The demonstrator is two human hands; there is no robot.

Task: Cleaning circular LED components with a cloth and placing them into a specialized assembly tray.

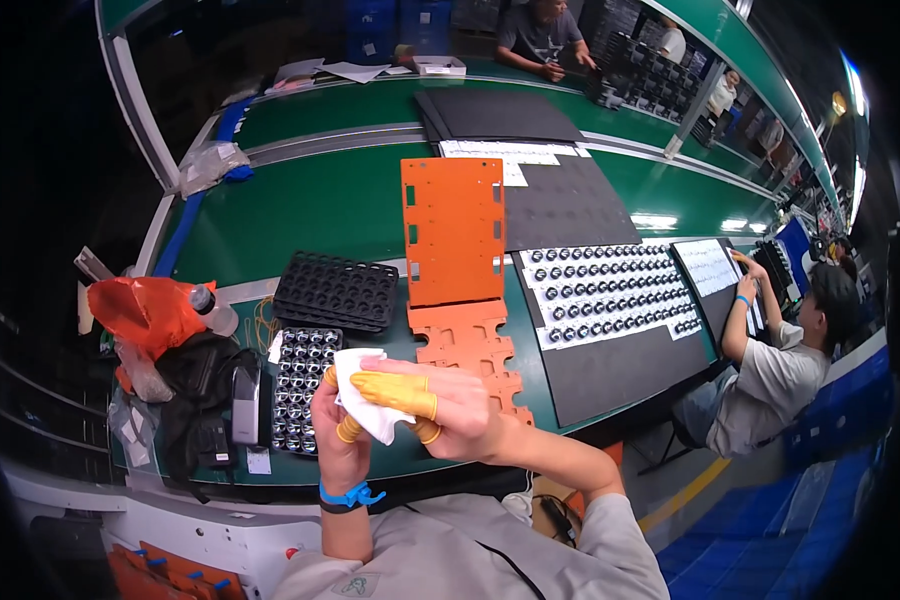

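Note:
A white cloth (pixel 371 412) is bunched between my two hands, above the near edge of the green bench. My left hand (pixel 336 430) grips its left side, with yellow finger cots on the fingertips and a blue band on the wrist. From the right, my right hand (pixel 450 405), also in yellow finger cots, presses its fingers onto the cloth. Whether anything lies inside the cloth is hidden. Just left of my hands sits a black tray (pixel 308 365) holding rows of shiny round parts. Beyond my hands lies an orange slotted plate (pixel 460 335), with an orange panel (pixel 454 230) standing behind it.
Stacked black trays (pixel 336 290) sit behind the filled one. On the right, a dark board (pixel 610 385) carries white strips with rows of round black parts (pixel 610 293). An orange bag (pixel 142 312) and a bottle (pixel 215 310) stand left. A co-worker (pixel 785 350) works at the right.

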